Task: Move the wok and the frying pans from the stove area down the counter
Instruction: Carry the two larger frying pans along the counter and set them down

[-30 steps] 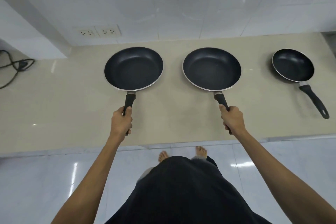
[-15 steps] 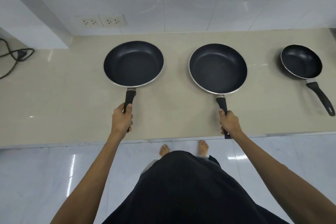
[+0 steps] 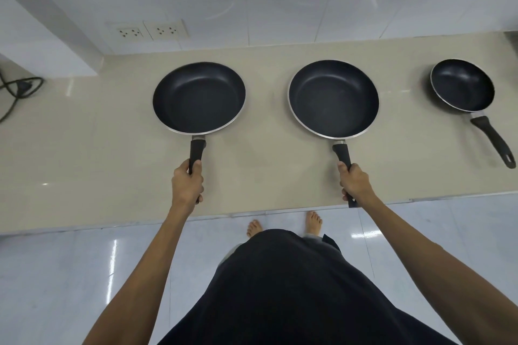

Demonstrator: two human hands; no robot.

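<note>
Three black frying pans are lined up over the beige counter [image 3: 84, 154]. My left hand [image 3: 187, 185] grips the black handle of the left frying pan [image 3: 199, 98]. My right hand [image 3: 354, 183] grips the handle of the middle frying pan [image 3: 333, 99], whose handle end reaches the counter's front edge. A smaller frying pan [image 3: 462, 85] lies untouched at the far right, its handle pointing toward the front right. Whether the two held pans touch the counter I cannot tell. No wok is in view.
A black power cord [image 3: 19, 89] lies on the counter at the far left. Two wall sockets [image 3: 151, 31] sit on the white tiled wall behind the left pan. A white pillar [image 3: 42, 36] juts out at the back left. My bare feet [image 3: 283, 225] stand on glossy floor tiles.
Both held pans have shifted slightly rightward and nearer in view; the right pan's handle end now sits at the counter edge. My grips have not changed.
</note>
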